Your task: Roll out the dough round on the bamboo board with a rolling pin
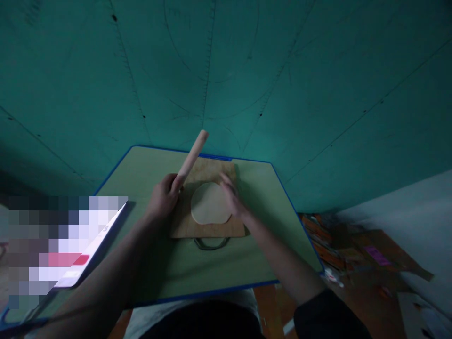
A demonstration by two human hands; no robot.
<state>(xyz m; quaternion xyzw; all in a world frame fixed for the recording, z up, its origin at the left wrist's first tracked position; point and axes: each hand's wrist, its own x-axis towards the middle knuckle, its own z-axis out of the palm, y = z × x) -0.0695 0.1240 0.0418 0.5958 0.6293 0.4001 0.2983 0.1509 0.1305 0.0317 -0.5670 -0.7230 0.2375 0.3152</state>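
My left hand (165, 195) is closed round one end of a wooden rolling pin (193, 156), which tilts up and away over the left side of the board. A flat, roughly round sheet of dough (210, 205) lies on the wooden cutting board (208, 230). At the dough's right edge is my right hand (231, 195), its fingers stretched out and nothing seen in its grasp. Whether its fingers press on the dough or only rest beside it, I cannot tell.
The board lies on a pale table (155, 278) with a blue rim, its cord handle (211, 245) toward me. A lit screen, partly blurred out, stands at the left. Behind the table rises a green wall (226, 70). Cardboard (377, 249) lies on the floor at right.
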